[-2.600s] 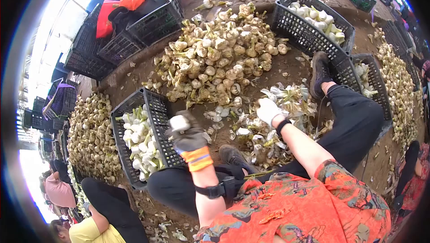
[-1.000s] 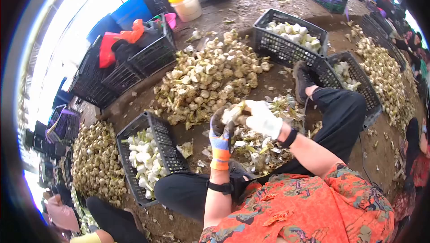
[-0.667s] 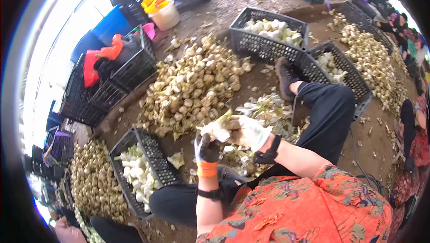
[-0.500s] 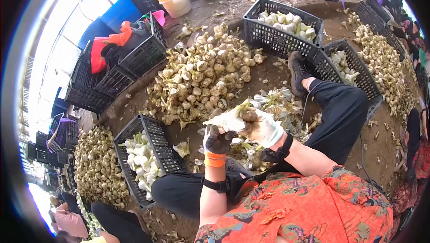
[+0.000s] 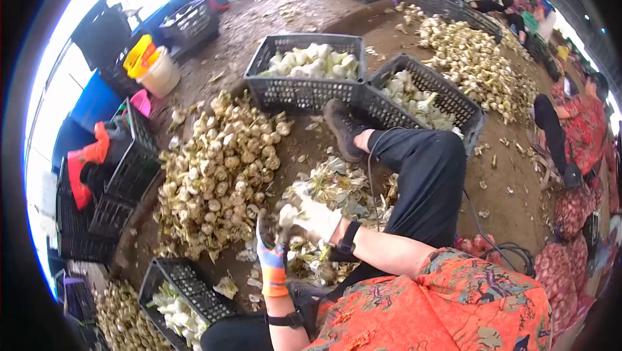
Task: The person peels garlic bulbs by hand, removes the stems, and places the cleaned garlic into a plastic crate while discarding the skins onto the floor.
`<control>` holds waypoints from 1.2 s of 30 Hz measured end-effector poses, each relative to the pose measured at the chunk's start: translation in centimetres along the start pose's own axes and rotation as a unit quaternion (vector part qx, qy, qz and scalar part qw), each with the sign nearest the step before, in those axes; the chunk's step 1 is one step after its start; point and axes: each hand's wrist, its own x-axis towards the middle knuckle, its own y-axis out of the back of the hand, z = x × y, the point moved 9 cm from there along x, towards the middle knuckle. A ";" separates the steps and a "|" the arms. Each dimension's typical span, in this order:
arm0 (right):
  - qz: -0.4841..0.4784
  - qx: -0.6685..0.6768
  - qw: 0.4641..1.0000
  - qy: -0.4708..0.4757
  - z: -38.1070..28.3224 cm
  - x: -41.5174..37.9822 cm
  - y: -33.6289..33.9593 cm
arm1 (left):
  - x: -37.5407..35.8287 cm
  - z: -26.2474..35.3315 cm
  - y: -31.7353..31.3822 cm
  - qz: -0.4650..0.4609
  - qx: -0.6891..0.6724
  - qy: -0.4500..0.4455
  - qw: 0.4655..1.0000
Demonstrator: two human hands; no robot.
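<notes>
My two gloved hands are close together above a heap of garlic peelings and trimmings [image 5: 334, 186]. My right hand [image 5: 317, 219], in a white glove with dark soiled fingertips, is closed around a whitish garlic bulb [image 5: 289, 214], partly covered by the fingers and blurred. My left hand [image 5: 271, 247], in a dark-fingered glove with a blue and orange cuff, is beside the bulb with its fingers pointing up. Blur hides whether those fingers grip it. A pile of untrimmed garlic [image 5: 220, 169] lies just beyond the hands, to the left.
Black crates of trimmed garlic stand ahead [image 5: 308, 95], right of my shoe [image 5: 424, 95] and at my lower left [image 5: 188, 293]. Stacked crates [image 5: 113, 215] and a white bucket [image 5: 160, 78] are at left. More garlic [image 5: 479, 59], a seated person [image 5: 583, 124] and filled net sacks [image 5: 557, 273] are at right.
The view has swung right, so the piles and crates appear farther left. The hands have changed their hold on the bulb, which now shows less, and sit nearer the left side of the peelings.
</notes>
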 end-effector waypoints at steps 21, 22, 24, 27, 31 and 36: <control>0.031 -0.820 0.565 -0.080 17.5 13.3 8.9 | -9.1 -8.6 20.1 0.537 -0.175 0.125 0.816; 0.029 -0.780 0.613 -0.120 16.3 12.8 7.2 | -7.4 -7.6 19.3 0.509 -0.116 0.135 0.842; 0.033 -0.594 0.765 -0.246 14.8 11.1 3.9 | -4.9 -7.3 16.9 0.404 -0.050 0.160 0.899; -0.040 -0.497 0.833 -0.242 11.8 9.6 -2.9 | -1.2 -4.6 12.8 0.219 -0.062 0.016 0.974; 0.015 -0.469 0.854 -0.224 9.7 6.6 -6.9 | -1.1 0.4 9.9 0.223 -0.235 0.013 0.946; 0.038 -0.403 0.906 -0.126 9.1 3.9 -8.6 | -2.0 2.3 8.2 0.212 -0.155 -0.048 0.964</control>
